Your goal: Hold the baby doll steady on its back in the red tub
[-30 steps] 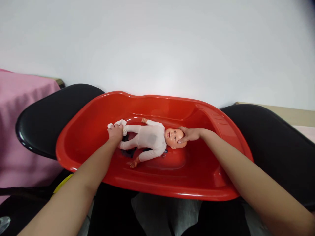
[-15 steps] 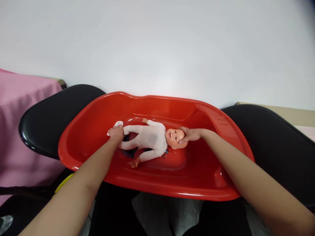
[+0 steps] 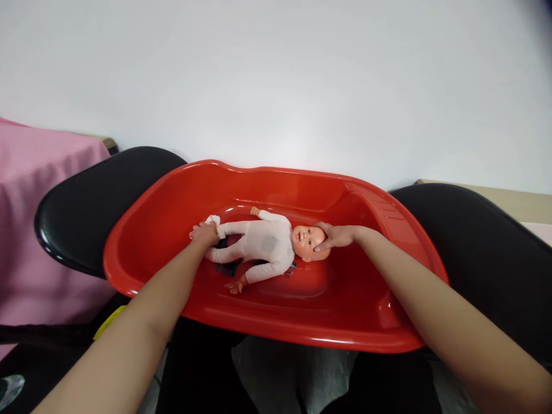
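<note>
Red plastic forms the baby tub [image 3: 366,322], which is perched across two black chairs [image 3: 86,201] rather than bedded on one surface; an uneven press could tip or slide it. Inside it the doll [image 3: 263,247] is laid on its back, head to the right. Its head is cupped by the right hand [image 3: 338,236], fingers curled round the crown. A white cloth [image 3: 213,220] at the doll's feet is pinched under the left hand [image 3: 203,233]; a hard rub there could drag the light doll sideways.
</note>
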### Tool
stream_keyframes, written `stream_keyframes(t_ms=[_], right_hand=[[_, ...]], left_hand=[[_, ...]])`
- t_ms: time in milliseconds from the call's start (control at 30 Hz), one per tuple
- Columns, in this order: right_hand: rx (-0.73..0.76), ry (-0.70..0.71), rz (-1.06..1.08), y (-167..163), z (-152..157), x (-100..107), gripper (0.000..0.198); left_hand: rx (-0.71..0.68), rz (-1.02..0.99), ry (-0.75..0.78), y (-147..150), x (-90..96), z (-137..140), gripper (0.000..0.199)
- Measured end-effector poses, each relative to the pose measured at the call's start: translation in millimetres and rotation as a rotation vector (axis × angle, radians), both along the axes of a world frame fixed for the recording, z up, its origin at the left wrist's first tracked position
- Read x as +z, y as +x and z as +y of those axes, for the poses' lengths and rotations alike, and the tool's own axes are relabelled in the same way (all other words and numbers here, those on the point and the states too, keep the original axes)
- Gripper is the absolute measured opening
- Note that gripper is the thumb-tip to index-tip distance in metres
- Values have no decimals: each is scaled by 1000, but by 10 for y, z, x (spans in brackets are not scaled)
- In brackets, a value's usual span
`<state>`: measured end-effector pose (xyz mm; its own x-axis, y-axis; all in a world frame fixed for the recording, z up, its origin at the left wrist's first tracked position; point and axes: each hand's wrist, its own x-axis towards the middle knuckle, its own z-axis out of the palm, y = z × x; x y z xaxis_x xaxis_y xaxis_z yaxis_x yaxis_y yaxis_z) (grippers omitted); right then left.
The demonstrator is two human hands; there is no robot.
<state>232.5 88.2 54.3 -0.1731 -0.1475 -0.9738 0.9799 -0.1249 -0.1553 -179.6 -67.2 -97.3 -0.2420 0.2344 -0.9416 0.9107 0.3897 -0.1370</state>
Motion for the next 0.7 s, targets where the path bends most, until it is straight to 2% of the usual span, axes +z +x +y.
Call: stream_keyframes(t_ms=[133, 267, 433, 700], right_hand=[[0, -3, -11, -2, -1, -2, 121], [2, -4, -9, 15, -6, -22, 121], [11, 2, -17, 15, -6, -27, 121], [20, 2, -20, -30, 10, 22, 125]], left_hand=[[6, -40, 22, 2, 89, -2, 64], [-59, -40, 16, 6, 151, 18, 67], [-135, -9, -4, -3, 144, 41, 70], [-184, 19, -2, 2, 109, 40, 63]])
